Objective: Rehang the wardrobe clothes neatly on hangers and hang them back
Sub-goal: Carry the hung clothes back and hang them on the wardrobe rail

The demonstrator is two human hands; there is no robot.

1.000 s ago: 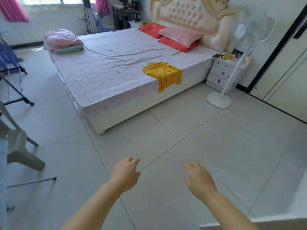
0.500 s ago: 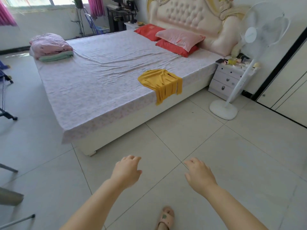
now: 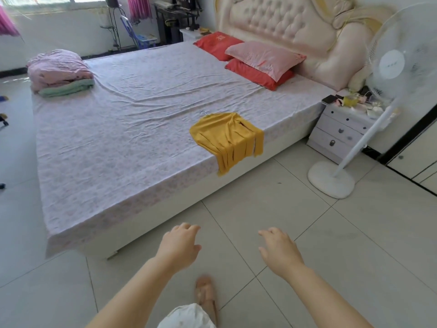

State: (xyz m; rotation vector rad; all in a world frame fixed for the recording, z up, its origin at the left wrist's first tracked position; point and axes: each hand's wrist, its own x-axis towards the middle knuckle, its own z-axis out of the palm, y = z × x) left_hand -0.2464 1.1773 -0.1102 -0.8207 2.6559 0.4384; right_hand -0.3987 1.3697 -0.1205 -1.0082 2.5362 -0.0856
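- Yellow garment (image 3: 227, 138) spread on the near edge of the bed (image 3: 118, 150), toward the headboard end; lower part draped over the side, hanging clear of the floor.
- Thin hanger hook (image 3: 203, 112) poking out at the garment's far end, flat on the sheet.
- Left hand (image 3: 177, 247) held out low over the tiled floor (image 3: 307, 233), palm down, fingers loosely bent and slightly spread — nothing in its grasp.
- Right hand (image 3: 280, 253) level with it and apart from it, also palm down, fingers relaxed and a little curved, holding nothing.
- Both hands well apart from the garment, short of the bed's side.
- Sandalled foot (image 3: 205, 297) on the tiles between the two forearms, somewhat blurred.
- Folded pink bedding (image 3: 59, 69) stacked on a green fold at the bed's far foot corner.
- Red and pink pillows (image 3: 262, 59) piled against the tufted headboard (image 3: 283, 22).
- White nightstand (image 3: 340, 133) just beside the bed's head end, top cluttered with small items — too small to tell apart.
- White standing fan (image 3: 399, 65) near the nightstand, round base on the floor, pole tilted.
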